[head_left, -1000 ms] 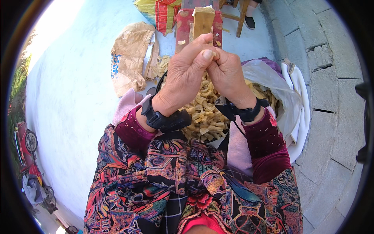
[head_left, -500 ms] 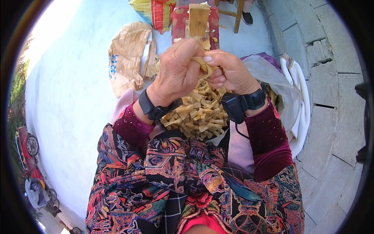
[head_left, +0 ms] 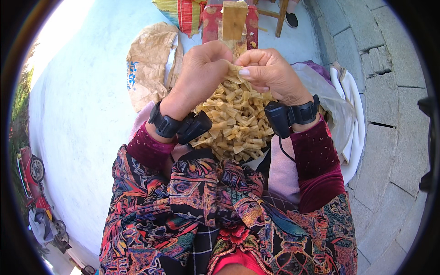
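Both my hands are raised over a heap of pale yellow-brown knotted strips (head_left: 238, 121), which looks like bean curd skin knots. Pinched between my fingers is one soft strip (head_left: 234, 74) of the same colour. My left hand (head_left: 208, 68) has its fingers curled on the strip's left side, partly hidden behind the back of the hand. On the other side my right hand (head_left: 274, 75) grips it between thumb and forefinger. The heap fills a container in front of my lap, mostly hidden by the knots.
A red-covered bench (head_left: 252, 25) with an upright wooden block (head_left: 234, 20) stands ahead. A brown paper sack (head_left: 149, 59) and a colourful woven sack (head_left: 185, 16) lie left of it. Clear plastic (head_left: 316, 87) and white cloth (head_left: 350, 110) are on the right, beside grey blocks (head_left: 380, 156).
My hands have turned and spread slightly, with the wrists farther apart. The twisted loop of strip between them now shows as a flatter, fanned piece.
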`<state>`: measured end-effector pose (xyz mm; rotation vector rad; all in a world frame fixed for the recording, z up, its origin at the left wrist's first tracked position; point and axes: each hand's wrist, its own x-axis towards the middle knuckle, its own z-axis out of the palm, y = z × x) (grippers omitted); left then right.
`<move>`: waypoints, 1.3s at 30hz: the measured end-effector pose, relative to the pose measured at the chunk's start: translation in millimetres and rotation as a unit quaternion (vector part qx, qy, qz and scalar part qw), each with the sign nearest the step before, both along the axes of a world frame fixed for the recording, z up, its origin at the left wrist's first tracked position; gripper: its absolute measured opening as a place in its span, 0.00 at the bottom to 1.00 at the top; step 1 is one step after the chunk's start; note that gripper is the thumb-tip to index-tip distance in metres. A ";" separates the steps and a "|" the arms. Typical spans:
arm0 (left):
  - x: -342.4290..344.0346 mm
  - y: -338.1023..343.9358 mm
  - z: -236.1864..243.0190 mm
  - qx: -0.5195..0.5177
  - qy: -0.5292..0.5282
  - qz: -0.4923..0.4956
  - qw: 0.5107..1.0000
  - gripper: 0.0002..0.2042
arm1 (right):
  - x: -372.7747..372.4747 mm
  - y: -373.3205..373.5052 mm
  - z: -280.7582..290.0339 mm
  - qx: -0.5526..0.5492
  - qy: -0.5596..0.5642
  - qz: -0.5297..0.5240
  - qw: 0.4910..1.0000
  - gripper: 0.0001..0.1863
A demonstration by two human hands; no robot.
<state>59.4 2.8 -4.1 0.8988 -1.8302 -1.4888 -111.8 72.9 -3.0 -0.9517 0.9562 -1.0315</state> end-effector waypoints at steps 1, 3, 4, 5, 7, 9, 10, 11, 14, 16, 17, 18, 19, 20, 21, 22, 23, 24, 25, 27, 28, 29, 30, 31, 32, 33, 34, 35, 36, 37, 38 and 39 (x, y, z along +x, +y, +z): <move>0.0 -0.3 -0.3 -0.035 -0.003 0.001 0.999 0.03 | -2.2 -0.7 -1.7 0.006 -0.044 0.030 0.999 0.09; 0.2 -0.1 -0.2 -0.110 -0.039 0.015 0.993 0.04 | -3.5 -1.9 -5.0 0.006 -0.191 0.078 0.978 0.09; 0.5 0.2 0.3 -0.149 -0.072 0.029 0.986 0.05 | -3.5 -1.6 -6.0 -0.026 -0.286 0.106 0.952 0.09; 1.4 0.7 0.8 -0.192 -0.085 0.045 0.977 0.06 | -3.1 -1.1 -6.6 -0.004 -0.286 0.091 0.954 0.09; 3.6 1.2 2.8 -0.219 -0.083 0.041 0.971 0.06 | -1.3 0.7 -6.7 -0.017 -0.317 0.080 0.945 0.09; 6.0 1.3 5.2 -0.210 -0.055 0.004 0.976 0.08 | -0.4 2.6 -4.9 -0.008 -0.217 -0.006 0.976 0.09; 7.8 1.1 6.4 -0.185 -0.039 -0.031 0.981 0.09 | -0.4 2.8 -3.7 -0.018 -0.172 -0.044 0.984 0.10; 8.7 0.2 7.7 -0.155 -0.025 -0.071 0.985 0.11 | 0.3 2.6 -2.6 -0.014 -0.127 -0.061 0.990 0.10; 12.0 -4.1 11.2 -0.115 -0.021 -0.157 0.981 0.13 | 2.9 0.6 0.5 -0.042 -0.015 -0.094 0.995 0.11; 13.6 -9.9 13.1 -0.074 -0.055 -0.183 0.979 0.12 | 3.7 -0.5 3.8 -0.064 0.063 -0.062 0.994 0.11; 15.6 -12.5 13.8 0.041 -0.009 -0.197 0.980 0.12 | 2.9 -0.2 6.3 -0.061 0.040 -0.059 0.996 0.11; 17.8 -13.5 14.2 0.149 0.040 -0.209 0.966 0.12 | 0.3 0.8 9.8 -0.056 0.018 -0.054 0.997 0.11; 21.0 -14.4 14.4 0.301 0.159 -0.213 0.916 0.13 | -3.5 2.2 13.7 -0.039 0.010 -0.054 0.998 0.11; 24.1 -14.6 14.1 0.328 0.192 -0.225 0.897 0.13 | -9.1 4.3 17.9 -0.086 0.035 -0.047 0.995 0.11; 27.3 -14.6 13.6 0.351 0.226 -0.236 0.878 0.13 | -15.3 7.6 22.1 -0.121 0.073 -0.046 0.989 0.11; 29.1 -15.8 12.7 0.372 0.259 -0.248 0.856 0.13 | -20.6 9.9 24.7 -0.179 0.096 -0.050 0.978 0.11; 30.3 -16.5 11.7 0.348 0.241 -0.281 0.861 0.14 | -23.5 11.3 24.9 -0.184 0.091 -0.045 0.978 0.11; 31.8 -18.8 11.4 0.294 0.204 -0.283 0.890 0.15 | -25.5 12.1 23.6 -0.157 0.124 -0.044 0.979 0.10; 32.8 -21.4 11.8 0.237 0.148 -0.280 0.918 0.15 | -26.6 11.9 21.4 -0.143 0.146 -0.042 0.978 0.10; 33.7 -26.1 13.8 0.118 0.001 -0.252 0.961 0.17 | -25.2 11.6 13.9 -0.130 0.183 -0.047 0.973 0.09; 32.5 -26.3 14.4 0.016 -0.047 -0.228 0.972 0.18 | -22.8 10.7 9.2 -0.135 0.199 -0.054 0.969 0.09; 30.7 -25.3 15.1 -0.090 -0.100 -0.199 0.971 0.19 | -20.3 9.5 5.1 -0.153 0.211 -0.060 0.964 0.09; 28.2 -23.3 15.4 -0.183 -0.172 -0.154 0.956 0.19 | -17.4 7.8 1.3 -0.152 0.237 -0.057 0.958 0.09; 26.4 -18.4 15.8 -0.273 -0.212 -0.135 0.929 0.19 | -13.5 5.6 -2.1 -0.165 0.257 -0.051 0.951 0.09; 22.0 -13.3 14.6 -0.310 -0.183 -0.155 0.920 0.18 | -10.2 3.8 -4.1 -0.170 0.284 -0.052 0.942 0.09; 17.0 -7.2 12.9 -0.340 -0.151 -0.161 0.914 0.18 | -7.0 2.5 -5.2 -0.169 0.297 -0.048 0.939 0.08; 13.7 -3.3 11.7 -0.367 -0.130 -0.177 0.904 0.18 | -5.3 2.2 -4.8 -0.187 0.289 -0.035 0.938 0.08; 13.1 -2.2 12.1 -0.352 -0.177 -0.217 0.893 0.16 | -4.5 2.5 -3.4 -0.188 0.295 -0.030 0.936 0.08; 13.0 -2.3 11.7 -0.309 -0.179 -0.222 0.907 0.15 | -3.9 3.3 -1.7 -0.189 0.302 -0.025 0.934 0.08; 14.0 -4.2 11.9 -0.257 -0.186 -0.254 0.914 0.15 | -6.3 5.6 1.5 -0.181 0.302 -0.032 0.935 0.08; 16.8 -8.6 12.3 -0.207 -0.198 -0.275 0.918 0.14 | -9.3 8.6 4.6 -0.175 0.303 -0.040 0.936 0.08; 19.8 -13.2 12.4 -0.179 -0.127 -0.306 0.926 0.13 | -12.3 10.6 7.2 -0.174 0.306 -0.055 0.934 0.08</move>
